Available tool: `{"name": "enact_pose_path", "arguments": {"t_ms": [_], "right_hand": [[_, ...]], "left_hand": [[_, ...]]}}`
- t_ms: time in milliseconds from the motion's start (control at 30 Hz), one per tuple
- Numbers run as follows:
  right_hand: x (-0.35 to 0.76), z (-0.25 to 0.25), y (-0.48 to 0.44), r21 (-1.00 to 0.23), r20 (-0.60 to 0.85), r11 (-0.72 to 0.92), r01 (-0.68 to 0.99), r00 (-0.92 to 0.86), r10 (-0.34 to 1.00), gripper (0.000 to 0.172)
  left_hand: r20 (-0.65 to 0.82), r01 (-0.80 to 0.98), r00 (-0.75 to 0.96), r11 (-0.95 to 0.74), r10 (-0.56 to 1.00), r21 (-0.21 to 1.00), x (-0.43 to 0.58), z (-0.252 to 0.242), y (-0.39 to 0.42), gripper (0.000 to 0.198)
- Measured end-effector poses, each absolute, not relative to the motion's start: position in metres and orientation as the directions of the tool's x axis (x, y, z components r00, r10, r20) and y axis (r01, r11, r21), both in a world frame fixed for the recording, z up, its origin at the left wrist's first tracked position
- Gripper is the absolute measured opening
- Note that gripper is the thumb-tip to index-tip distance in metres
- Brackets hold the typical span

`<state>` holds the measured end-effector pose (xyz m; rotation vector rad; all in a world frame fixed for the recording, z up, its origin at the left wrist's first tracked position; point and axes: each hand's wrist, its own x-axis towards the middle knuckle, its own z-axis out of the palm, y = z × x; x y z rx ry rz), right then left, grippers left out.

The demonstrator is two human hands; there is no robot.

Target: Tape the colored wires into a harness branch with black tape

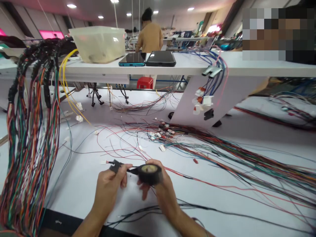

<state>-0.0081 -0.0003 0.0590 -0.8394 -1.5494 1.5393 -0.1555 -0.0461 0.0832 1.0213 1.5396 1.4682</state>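
Note:
My left hand (pixel 110 187) pinches a small black connector (pixel 114 165) at the end of a taped wire, low in the middle of the view. My right hand (pixel 160 184) grips a roll of black tape (pixel 149 173) just to the right of it. A short stretch of black tape runs from the roll to the wire at the connector. Both hands hover just above the white table (pixel 81 184). A red wire (pixel 197 180) trails away to the right from the hands.
A thick hanging bundle of coloured wires (pixel 29 138) fills the left edge. Loose wires with white connectors (pixel 222 151) spread across the table right. A raised shelf (pixel 187 67) carries a plastic tub (pixel 98 44) and two phones (pixel 148 59). A person (pixel 149 34) stands beyond.

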Motion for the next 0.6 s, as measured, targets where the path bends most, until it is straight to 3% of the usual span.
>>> {"name": "enact_pose_path", "arguments": {"t_ms": [67, 133, 200, 267, 333, 367, 433, 500, 567, 600], "right_hand": [[-0.003, 0.057, 0.009, -0.964, -0.211, -0.265, -0.027, -0.529, 0.822, 0.037], [0.002, 0.059, 0.011, -0.967, -0.242, -0.24, 0.085, -0.603, 0.76, 0.035], [0.004, 0.064, 0.004, -0.987, -0.021, 0.092, 0.134, -0.666, 0.746, 0.036], [0.003, 0.068, -0.007, -0.828, 0.302, 0.542, 0.142, -0.701, 0.646, 0.043], [0.001, 0.068, -0.013, -0.595, 0.507, 0.792, 0.138, -0.7, 0.503, 0.042], [0.002, 0.066, -0.013, -0.572, 0.553, 0.81, 0.129, -0.669, 0.497, 0.038], [0.006, 0.058, -0.007, -0.757, 0.496, 0.646, 0.095, -0.56, 0.664, 0.026], [0.015, 0.052, 0.002, -0.967, 0.167, 0.244, 0.074, -0.538, 0.826, 0.02], [0.024, 0.051, 0.009, -0.985, -0.145, -0.06, 0.162, -0.588, 0.795, 0.026], [0.027, 0.054, 0.009, -0.977, -0.177, -0.058, 0.203, -0.635, 0.752, 0.029]], "left_hand": [[0.107, 0.037, -0.307, -0.101, 0.946, 0.994, -0.162, 0.084, -0.047, 0.023], [0.179, 0.121, -0.207, -0.157, 0.962, 0.98, -0.17, 0.088, -0.045, 0.02], [0.194, 0.252, -0.163, -0.149, 0.967, 0.956, -0.176, 0.092, -0.043, 0.019], [0.162, 0.308, -0.196, -0.096, 0.967, 0.946, -0.178, 0.092, -0.042, 0.018], [0.083, 0.175, -0.287, -0.033, 0.954, 0.984, -0.175, 0.086, -0.044, 0.021], [0.028, 0.048, -0.336, -0.013, 0.941, 0.999, -0.172, 0.082, -0.045, 0.024], [-0.036, -0.183, -0.421, -0.046, 0.906, 0.982, -0.166, 0.074, -0.048, 0.026], [0.019, -0.253, -0.435, -0.143, 0.9, 0.957, -0.163, 0.071, -0.05, 0.025], [0.15, -0.172, -0.345, -0.219, 0.927, 0.96, -0.164, 0.074, -0.048, 0.026], [0.197, -0.094, -0.276, -0.23, 0.941, 0.969, -0.166, 0.077, -0.047, 0.025]]}}
